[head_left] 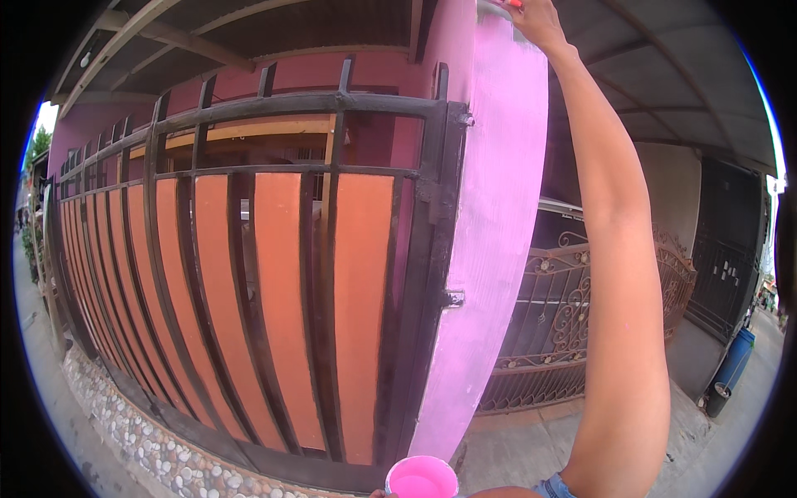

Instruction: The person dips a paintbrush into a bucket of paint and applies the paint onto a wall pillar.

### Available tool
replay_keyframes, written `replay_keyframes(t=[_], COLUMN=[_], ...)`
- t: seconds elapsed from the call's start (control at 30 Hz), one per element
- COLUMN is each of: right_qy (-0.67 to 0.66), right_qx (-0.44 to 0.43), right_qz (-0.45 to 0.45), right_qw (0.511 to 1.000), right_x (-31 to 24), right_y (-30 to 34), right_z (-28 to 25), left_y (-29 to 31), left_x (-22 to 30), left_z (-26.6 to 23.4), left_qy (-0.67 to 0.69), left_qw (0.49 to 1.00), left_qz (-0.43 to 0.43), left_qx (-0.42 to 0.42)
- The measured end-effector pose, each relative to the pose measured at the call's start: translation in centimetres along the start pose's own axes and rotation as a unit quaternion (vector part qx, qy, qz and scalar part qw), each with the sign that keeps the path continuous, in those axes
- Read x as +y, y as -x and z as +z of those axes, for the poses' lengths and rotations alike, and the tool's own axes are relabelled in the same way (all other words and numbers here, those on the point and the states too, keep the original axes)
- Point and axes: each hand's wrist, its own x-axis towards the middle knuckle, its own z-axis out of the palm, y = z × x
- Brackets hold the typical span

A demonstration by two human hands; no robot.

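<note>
My right arm stretches up to the top of a pink-painted pillar. At the upper edge of the picture, my right hand is closed around a paintbrush with an orange handle; most of the brush is cut off. Pale streaks run down the pillar, and a grey unpainted patch shows near the hand. Low in the middle is a small tub of bright pink paint. Only a fingertip or so of my left hand shows, against the tub's left side, holding it.
Left of the pillar stands a black metal gate with orange slats, hinged to it. Behind my arm is an ornate brown iron fence. A blue barrel stands far right. Pebbled paving runs along the gate's foot.
</note>
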Motion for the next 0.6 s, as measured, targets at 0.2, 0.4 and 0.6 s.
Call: replay_keyframes(t=[0.2,0.4,0.6], right_qy=[0.070,0.012,0.025], right_qx=[-0.154,-0.155,-0.099], right_qz=[-0.064,-0.054,0.021], right_qw=[0.983,0.986,0.995], right_x=[-2.6,-2.9,-0.5], right_y=[3.9,1.5,-0.4], right_z=[-0.4,-4.1,-1.9], left_y=[-0.3,-1.4,-4.2], left_x=[-1.2,-2.0,-4.4], left_z=[-1.2,-1.8,-3.3], left_qy=[0.007,-0.054,-0.101], left_qw=[1.000,0.997,0.993], left_qz=[0.001,0.032,0.044], left_qx=[0.006,0.041,0.028])
